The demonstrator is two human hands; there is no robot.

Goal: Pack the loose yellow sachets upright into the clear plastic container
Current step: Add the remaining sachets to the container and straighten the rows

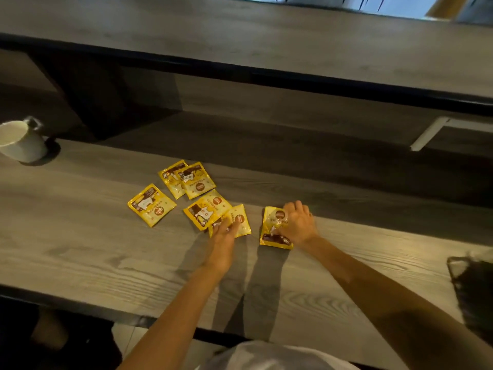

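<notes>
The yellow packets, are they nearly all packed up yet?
Not nearly. Done: at least one packet seems to stand in the clear container under the right hand; how many is hard to tell. In hand: the left hand touches the nearest loose packet. Left: that one plus four more lying flat on the table, one alone, one overlapped beside the hand, two overlapping farther back.
</notes>
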